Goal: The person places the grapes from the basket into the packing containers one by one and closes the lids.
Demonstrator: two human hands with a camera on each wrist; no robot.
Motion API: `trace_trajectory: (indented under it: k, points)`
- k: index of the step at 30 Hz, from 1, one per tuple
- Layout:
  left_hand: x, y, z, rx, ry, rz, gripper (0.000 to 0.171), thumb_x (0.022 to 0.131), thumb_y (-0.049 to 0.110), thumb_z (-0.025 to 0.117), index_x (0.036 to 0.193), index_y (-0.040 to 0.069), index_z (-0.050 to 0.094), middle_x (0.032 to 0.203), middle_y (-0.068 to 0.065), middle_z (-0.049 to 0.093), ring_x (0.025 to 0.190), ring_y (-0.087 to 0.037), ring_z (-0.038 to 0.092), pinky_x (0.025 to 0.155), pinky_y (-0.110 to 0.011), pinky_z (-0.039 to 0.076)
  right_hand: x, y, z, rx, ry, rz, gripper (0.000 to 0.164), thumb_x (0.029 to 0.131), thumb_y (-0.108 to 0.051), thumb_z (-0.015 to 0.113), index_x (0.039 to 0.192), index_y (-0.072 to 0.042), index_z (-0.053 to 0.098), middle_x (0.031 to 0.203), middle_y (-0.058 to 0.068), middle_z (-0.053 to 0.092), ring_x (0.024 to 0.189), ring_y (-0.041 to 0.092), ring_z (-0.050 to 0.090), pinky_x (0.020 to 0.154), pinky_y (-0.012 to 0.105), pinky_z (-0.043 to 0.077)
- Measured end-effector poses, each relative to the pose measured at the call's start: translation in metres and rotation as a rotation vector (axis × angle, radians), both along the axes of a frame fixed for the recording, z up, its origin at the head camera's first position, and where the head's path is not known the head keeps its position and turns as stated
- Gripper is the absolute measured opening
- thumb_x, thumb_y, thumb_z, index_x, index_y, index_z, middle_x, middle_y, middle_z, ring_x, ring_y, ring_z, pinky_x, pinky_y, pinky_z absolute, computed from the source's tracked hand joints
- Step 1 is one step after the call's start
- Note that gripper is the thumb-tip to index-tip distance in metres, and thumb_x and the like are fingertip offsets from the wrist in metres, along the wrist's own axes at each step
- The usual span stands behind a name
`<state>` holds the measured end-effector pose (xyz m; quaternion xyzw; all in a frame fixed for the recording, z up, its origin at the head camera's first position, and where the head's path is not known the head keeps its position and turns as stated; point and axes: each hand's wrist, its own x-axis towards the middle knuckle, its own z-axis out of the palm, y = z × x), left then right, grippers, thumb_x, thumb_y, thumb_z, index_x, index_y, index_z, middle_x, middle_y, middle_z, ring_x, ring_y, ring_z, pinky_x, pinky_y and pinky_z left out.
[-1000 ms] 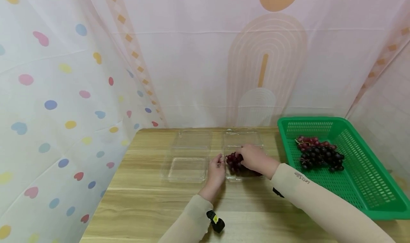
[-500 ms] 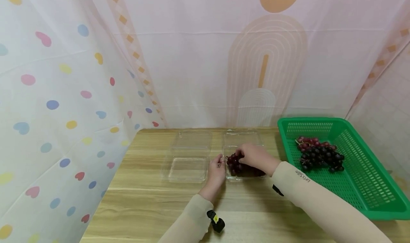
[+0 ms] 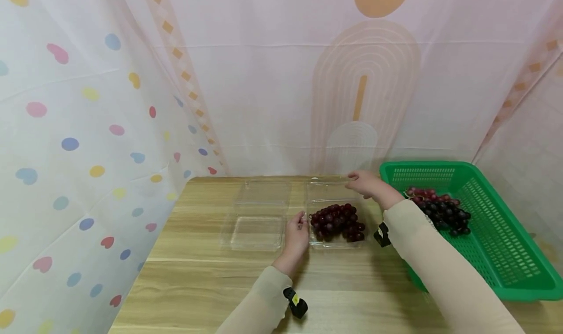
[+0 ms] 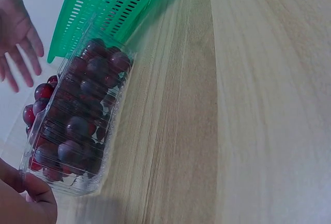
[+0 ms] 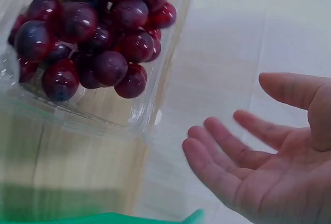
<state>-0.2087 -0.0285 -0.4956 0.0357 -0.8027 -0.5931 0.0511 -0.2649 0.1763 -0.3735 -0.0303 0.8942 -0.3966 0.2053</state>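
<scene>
A bunch of dark red grapes (image 3: 336,221) lies in the base of a clear plastic clamshell box (image 3: 327,246), whose lid (image 3: 330,191) is folded back behind it. At the base's left edge, my left hand (image 3: 297,235) pinches the rim between thumb and finger; the left wrist view shows these fingers (image 4: 39,190) on the box corner. My right hand (image 3: 368,185) is off the grapes, beside the right edge of the lid. In the right wrist view its fingers (image 5: 225,149) are spread and loosely bent, with nothing in them.
Left of it stands a second clear clamshell box (image 3: 257,248), its lid also back. On the right a green plastic basket (image 3: 519,216) holds red grapes (image 3: 428,195) and black grapes (image 3: 448,215). A patterned curtain (image 3: 264,94) hangs behind the wooden table (image 3: 198,275).
My right hand has let go of the grapes and moved up and to the right, beside the lid. The bunch now shows whole in the box. My left hand has stayed on the rim.
</scene>
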Motion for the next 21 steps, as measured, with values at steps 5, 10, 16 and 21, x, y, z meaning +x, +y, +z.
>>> trace_trajectory:
  k: [5, 10, 16, 21]
  points:
    - [-0.001, 0.0, 0.0, 0.012, -0.013, 0.004, 0.037, 0.091, -0.007, 0.047, 0.128, -0.013, 0.05, 0.1, -0.019, 0.055, 0.084, -0.019, 0.052, 0.067, -0.02, 0.043, -0.007, 0.008, -0.001, -0.094, -0.173, -0.101, 0.066, 0.1, -0.021, 0.039, 0.148, 0.007, 0.005, 0.152, 0.031, 0.011, 0.137, 0.048, 0.019, 0.11, 0.054, 0.029]
    - [0.0, 0.0, 0.003, 0.018, -0.025, 0.005, 0.038, 0.092, -0.007, 0.047, 0.129, -0.012, 0.048, 0.102, -0.02, 0.055, 0.083, -0.019, 0.053, 0.064, -0.017, 0.043, -0.01, 0.011, -0.005, -0.135, -0.246, -0.15, 0.067, 0.1, -0.023, 0.039, 0.148, 0.009, 0.005, 0.152, 0.032, 0.007, 0.138, 0.05, 0.014, 0.113, 0.052, 0.024]
    - [0.0, 0.002, 0.003, -0.013, -0.019, 0.024, 0.036, 0.092, -0.005, 0.047, 0.128, -0.011, 0.051, 0.102, -0.019, 0.055, 0.086, -0.021, 0.053, 0.069, -0.022, 0.046, -0.015, 0.013, -0.017, -0.146, -0.281, -0.188, 0.064, 0.1, -0.025, 0.039, 0.148, 0.007, 0.012, 0.153, 0.03, 0.009, 0.138, 0.048, 0.015, 0.114, 0.051, 0.023]
    - [0.001, 0.002, 0.003, 0.001, -0.031, 0.014, 0.037, 0.092, -0.005, 0.047, 0.129, -0.011, 0.05, 0.102, -0.018, 0.054, 0.087, -0.02, 0.053, 0.072, -0.023, 0.047, -0.016, 0.016, -0.026, -0.148, -0.319, -0.261, 0.065, 0.101, -0.025, 0.038, 0.148, 0.008, 0.007, 0.151, 0.032, 0.01, 0.139, 0.046, 0.016, 0.113, 0.05, 0.024]
